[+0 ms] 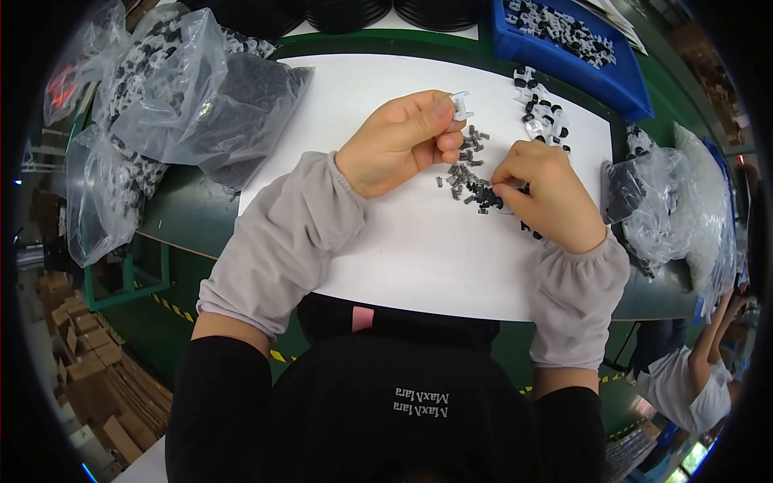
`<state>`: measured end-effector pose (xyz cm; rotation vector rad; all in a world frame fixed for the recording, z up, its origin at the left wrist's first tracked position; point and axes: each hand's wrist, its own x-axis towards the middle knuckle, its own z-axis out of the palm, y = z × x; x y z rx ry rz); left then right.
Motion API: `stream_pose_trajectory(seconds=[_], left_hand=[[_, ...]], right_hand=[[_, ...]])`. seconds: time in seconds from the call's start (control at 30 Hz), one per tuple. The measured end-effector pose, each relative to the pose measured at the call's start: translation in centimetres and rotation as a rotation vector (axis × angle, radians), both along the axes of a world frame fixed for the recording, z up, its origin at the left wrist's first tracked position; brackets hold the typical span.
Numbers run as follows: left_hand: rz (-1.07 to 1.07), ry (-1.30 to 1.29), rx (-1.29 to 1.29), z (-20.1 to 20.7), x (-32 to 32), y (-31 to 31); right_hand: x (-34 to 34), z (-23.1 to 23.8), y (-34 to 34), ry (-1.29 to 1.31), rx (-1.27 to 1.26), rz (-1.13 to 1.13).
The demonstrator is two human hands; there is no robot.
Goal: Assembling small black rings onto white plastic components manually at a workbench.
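Note:
My left hand [407, 137] is raised over the white sheet [403, 258], pinching a small white plastic part [460, 106] between thumb and forefinger. To its right my right hand [551, 189] is lowered to a pile of small black pieces [485, 195], its fingertips pressed together there. Whether a piece is between those fingertips is hidden. Small grey pieces [460, 171] lie loosely between the two hands. Behind my right hand several white parts with black wheels [543, 113] form a row on the sheet.
A blue bin [572, 68] of white-and-black parts stands at the back right. Clear plastic bags of parts [185, 88] crowd the left side, and more bags [664, 197] lie at the right. Black coiled reels [435, 12] are at the back. Another person [692, 378] is at the far right.

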<state>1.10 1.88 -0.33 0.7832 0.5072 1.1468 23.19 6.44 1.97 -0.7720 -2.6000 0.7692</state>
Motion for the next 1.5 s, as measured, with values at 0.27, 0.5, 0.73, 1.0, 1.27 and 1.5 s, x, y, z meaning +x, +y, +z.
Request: stream_pose_trajectory(seconds=[0.27, 0.5, 0.73, 1.0, 1.27, 1.5], left_hand=[[0.015, 0.091, 0.009, 0.3, 0.1, -0.1], [-0.019, 0.069, 0.046, -0.2, 0.0, -0.1], [-0.063, 0.209, 0.085, -0.1, 0.0, -0.5], [-0.011, 0.207, 0.088, 0.0, -0.4, -0.3], [0.138, -0.12, 0.097, -0.2, -2.0, 0.9], [0.18, -0.095, 0.095, -0.3, -2.3, 0.8]], right_hand=[[0.1, 0.0, -0.3, -0.153, 0.116, -0.037], [-0.1, 0.3, -0.3, -0.178, 0.139, 0.021], [-1.1, 1.5, -1.1, 0.287, -0.223, -0.222], [-0.9, 0.2, 0.1, 0.255, 0.024, -0.291], [-3.0, -2.5, 1.8, 0.235, 0.263, -0.272], [-6.6, -3.7, 2.2, 0.144, 0.487, -0.338]])
